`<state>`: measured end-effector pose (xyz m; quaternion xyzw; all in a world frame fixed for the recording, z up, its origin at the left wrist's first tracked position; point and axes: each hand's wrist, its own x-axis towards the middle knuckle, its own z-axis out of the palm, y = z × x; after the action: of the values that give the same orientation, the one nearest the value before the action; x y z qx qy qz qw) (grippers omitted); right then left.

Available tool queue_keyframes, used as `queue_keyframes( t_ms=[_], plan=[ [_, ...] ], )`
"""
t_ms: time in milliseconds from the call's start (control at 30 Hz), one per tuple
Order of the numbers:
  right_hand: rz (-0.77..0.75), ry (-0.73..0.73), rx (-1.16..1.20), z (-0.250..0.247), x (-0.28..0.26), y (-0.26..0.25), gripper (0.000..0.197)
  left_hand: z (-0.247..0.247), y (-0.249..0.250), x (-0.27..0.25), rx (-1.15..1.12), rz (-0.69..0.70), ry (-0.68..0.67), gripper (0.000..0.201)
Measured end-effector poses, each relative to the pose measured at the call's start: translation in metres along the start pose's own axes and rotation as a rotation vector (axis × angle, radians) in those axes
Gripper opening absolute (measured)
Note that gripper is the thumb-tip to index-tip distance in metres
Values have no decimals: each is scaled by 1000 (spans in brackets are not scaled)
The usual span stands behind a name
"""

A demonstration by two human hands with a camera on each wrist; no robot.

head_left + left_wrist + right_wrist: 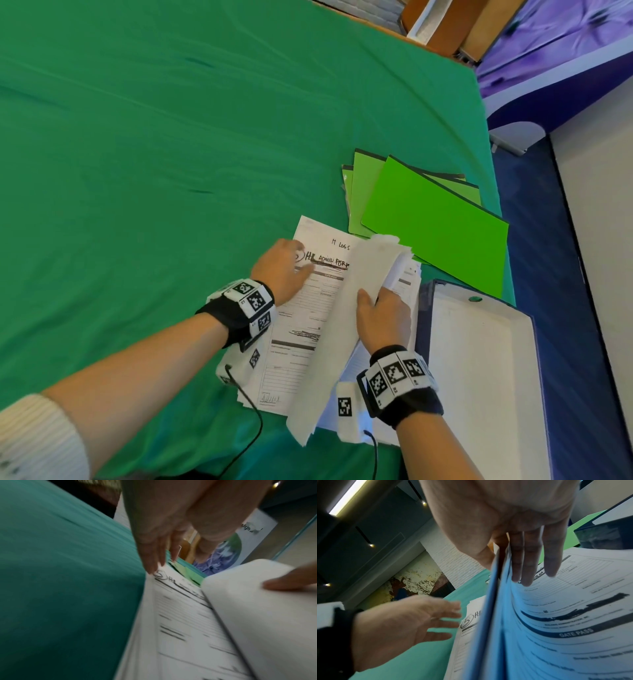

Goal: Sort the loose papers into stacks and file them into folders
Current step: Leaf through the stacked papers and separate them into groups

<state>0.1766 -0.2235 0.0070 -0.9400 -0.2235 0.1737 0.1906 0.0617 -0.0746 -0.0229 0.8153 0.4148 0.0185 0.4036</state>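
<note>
While the green cloth point(144, 144) covers the table, the left hand point(279, 265) lies flat on the papers point(301, 329) and the right hand point(382, 322) pinches a lifted bunch of sheets point(346, 308), beside green folders point(435, 219). From the left wrist, straight fingers point(154, 559) touch the page. From the right wrist, ceiling lights point(347, 497) glow above a brick wall point(453, 563).

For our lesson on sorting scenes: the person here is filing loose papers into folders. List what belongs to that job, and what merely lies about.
Belongs to the job:
bundle of papers gripped by the right hand
printed form under the left hand
green folders
open blue binder

Lying about:
green tablecloth
wooden furniture
</note>
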Motion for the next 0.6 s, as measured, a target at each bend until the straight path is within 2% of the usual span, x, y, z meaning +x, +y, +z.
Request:
queue_keyframes(
  t_ms=[33,67,133,233,300,400,467,533,600],
  plan=[
    [0,9,13,-1,0,1,34,-4,-7,6,38,-104,63,42],
    [-2,18,20,-1,0,2,33,-7,-12,11,46,-204,70,39],
    [1,34,39,-4,-1,4,32,-11,-18,15,22,-281,11,31],
    [36,57,94,-6,-2,9,31,-9,-17,12,35,-145,-11,21],
    [54,69,93,-6,-3,11,30,-5,-12,8,13,-49,-91,26],
    [59,79,105,-8,-4,13,30,3,-6,-2,-84,9,-399,38],
    [59,80,100,-8,-5,13,31,10,0,-12,-48,53,-580,51],
    [57,81,99,-8,-5,13,31,17,3,-20,23,72,-629,49],
    [51,97,92,-8,-5,14,31,13,4,-20,59,16,-583,41]
  ],
)
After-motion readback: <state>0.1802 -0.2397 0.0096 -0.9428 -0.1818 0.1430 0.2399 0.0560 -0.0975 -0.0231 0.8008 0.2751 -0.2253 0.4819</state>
